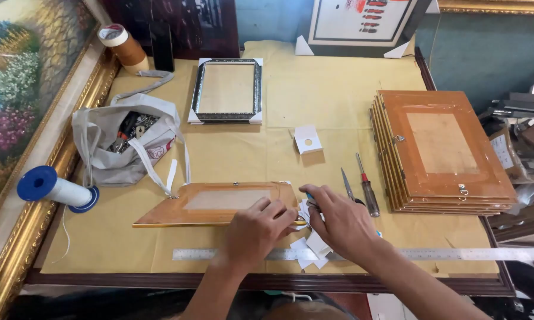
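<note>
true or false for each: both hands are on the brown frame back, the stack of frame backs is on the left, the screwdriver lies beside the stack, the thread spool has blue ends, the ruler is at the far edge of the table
1. Both hands, the left hand and the right hand, are at the right end of the brown frame back. True.
2. The stack of frame backs is on the left. False: it sits on the right.
3. The screwdriver lies beside the stack. True.
4. The thread spool has blue ends. True.
5. The ruler is at the far edge of the table. False: it lies along the near edge.
</note>
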